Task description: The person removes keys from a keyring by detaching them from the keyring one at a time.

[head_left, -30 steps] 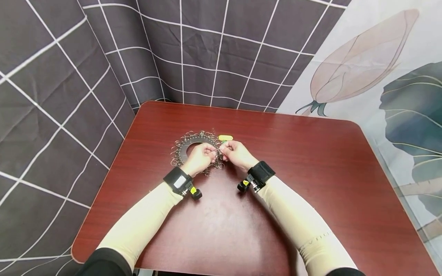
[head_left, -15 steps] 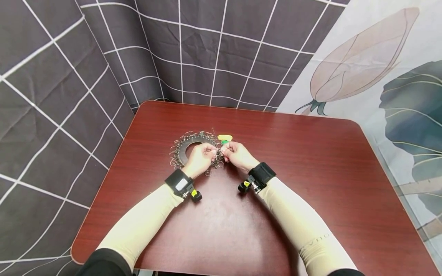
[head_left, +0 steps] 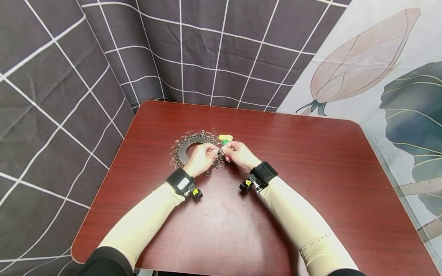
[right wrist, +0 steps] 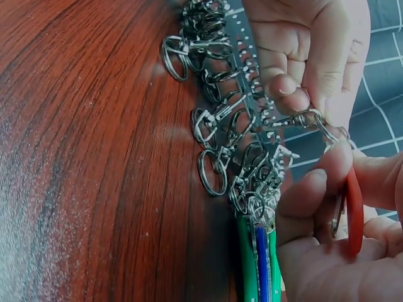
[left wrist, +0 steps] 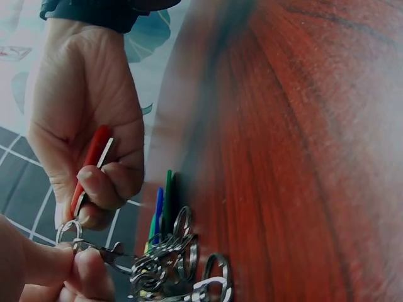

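Observation:
In the head view a grey ring-shaped strip (head_left: 183,153) lies at the middle left of the table, fringed with several metal swivel clasps on split rings (right wrist: 214,171). My left hand (head_left: 200,159) pinches one split ring (left wrist: 68,231) beside its swivel clasp (right wrist: 293,121), which points toward the strip. My right hand (head_left: 241,155) holds a small red elongated piece with a metal strip along it (right wrist: 355,211). Its thumb and finger meet at the same split ring. Whether the red piece is threaded on the ring is hidden by the fingertips.
A yellow oblong piece (head_left: 225,137) and a green piece (head_left: 225,142) lie just beyond my right hand. A blue piece (right wrist: 262,264) shows beside green ones in the right wrist view. The reddish-brown table (head_left: 310,172) meets grey gridded cloth (head_left: 235,57) behind.
Both hands stay together at the ring with only a slight shift to the right. More of the green piece shows than a second ago.

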`<state>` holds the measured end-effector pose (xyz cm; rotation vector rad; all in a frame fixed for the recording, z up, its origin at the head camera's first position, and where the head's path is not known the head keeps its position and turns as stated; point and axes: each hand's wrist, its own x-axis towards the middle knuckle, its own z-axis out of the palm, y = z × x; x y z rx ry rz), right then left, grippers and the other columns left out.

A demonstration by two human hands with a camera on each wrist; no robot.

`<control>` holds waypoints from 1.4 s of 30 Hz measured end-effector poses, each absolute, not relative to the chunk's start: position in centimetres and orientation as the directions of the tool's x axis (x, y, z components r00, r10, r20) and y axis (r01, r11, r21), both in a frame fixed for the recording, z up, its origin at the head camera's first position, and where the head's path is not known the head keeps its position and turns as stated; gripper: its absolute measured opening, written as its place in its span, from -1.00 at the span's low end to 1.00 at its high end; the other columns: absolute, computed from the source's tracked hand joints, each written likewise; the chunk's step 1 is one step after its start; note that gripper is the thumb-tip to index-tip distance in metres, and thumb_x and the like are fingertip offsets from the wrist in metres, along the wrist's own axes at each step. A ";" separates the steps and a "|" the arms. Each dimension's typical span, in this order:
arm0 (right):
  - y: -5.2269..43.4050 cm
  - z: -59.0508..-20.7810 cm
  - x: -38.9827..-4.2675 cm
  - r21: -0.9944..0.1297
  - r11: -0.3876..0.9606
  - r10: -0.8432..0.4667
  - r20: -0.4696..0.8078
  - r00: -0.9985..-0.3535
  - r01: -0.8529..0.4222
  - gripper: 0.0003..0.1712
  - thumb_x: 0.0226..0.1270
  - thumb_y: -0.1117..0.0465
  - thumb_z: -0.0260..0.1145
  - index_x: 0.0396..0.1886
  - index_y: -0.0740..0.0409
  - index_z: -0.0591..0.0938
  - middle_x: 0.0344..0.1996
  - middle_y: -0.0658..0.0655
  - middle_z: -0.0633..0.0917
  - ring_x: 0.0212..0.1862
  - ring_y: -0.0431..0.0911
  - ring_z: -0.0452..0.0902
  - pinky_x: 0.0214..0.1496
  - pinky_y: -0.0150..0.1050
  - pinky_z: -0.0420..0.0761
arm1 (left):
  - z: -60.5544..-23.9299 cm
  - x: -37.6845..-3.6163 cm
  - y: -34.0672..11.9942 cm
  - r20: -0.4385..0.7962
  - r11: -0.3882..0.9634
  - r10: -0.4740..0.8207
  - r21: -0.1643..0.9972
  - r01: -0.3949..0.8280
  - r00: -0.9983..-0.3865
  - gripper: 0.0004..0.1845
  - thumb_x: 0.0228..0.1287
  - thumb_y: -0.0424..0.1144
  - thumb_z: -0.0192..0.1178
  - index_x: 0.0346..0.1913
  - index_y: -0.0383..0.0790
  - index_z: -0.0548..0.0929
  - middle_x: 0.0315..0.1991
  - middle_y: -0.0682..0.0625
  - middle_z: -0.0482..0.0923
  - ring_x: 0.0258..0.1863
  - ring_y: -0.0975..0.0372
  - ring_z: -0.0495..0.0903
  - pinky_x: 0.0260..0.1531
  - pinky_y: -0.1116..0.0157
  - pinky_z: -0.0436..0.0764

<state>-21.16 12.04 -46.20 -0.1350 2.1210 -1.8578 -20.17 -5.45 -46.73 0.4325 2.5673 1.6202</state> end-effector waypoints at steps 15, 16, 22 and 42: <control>12.2 -46.0 -21.6 -0.982 0.050 -0.274 -0.190 -0.943 0.183 -0.93 0.42 0.43 0.11 -0.17 0.39 0.46 -0.43 0.19 0.51 -0.51 -0.19 0.45 -0.46 -0.41 0.52 | -46.0 -20.6 -6.1 -0.039 0.405 0.356 0.907 0.116 -0.934 -0.89 0.36 -0.38 0.12 -0.13 -0.36 0.54 -0.31 -0.21 0.60 -0.39 0.03 0.63 -0.51 0.30 0.58; 12.3 -46.1 -21.6 -0.983 0.055 -0.280 -0.184 -0.942 0.175 -0.93 0.41 0.43 0.13 -0.18 0.38 0.48 -0.43 0.21 0.52 -0.51 -0.19 0.45 -0.46 -0.41 0.53 | -46.1 -20.6 -6.2 -0.043 0.408 0.352 0.906 0.112 -0.935 -0.89 0.37 -0.38 0.10 -0.12 -0.36 0.53 -0.31 -0.20 0.60 -0.38 0.05 0.62 -0.50 0.29 0.59; 12.8 -46.5 -21.5 -0.987 0.111 -0.331 -0.148 -0.932 0.118 -0.89 0.32 0.39 0.26 -0.21 0.38 0.57 -0.36 0.43 0.57 -0.51 -0.20 0.49 -0.44 -0.38 0.56 | -46.0 -20.6 -6.2 -0.055 0.410 0.336 0.907 0.094 -0.940 -0.88 0.40 -0.37 0.07 -0.09 -0.34 0.53 -0.32 -0.15 0.56 -0.39 0.17 0.57 -0.43 0.29 0.59; 12.5 -46.3 -21.1 -0.963 0.267 -0.361 -0.139 -0.922 0.041 -0.82 0.40 0.38 0.16 -0.21 0.51 0.51 -0.50 0.27 0.50 -0.54 -0.14 0.42 -0.47 -0.33 0.51 | -46.0 -20.6 -6.4 -0.020 0.366 0.346 0.924 0.115 -0.938 -0.88 0.32 -0.44 0.13 -0.12 -0.40 0.53 -0.34 -0.12 0.56 -0.37 0.13 0.59 -0.40 0.32 0.60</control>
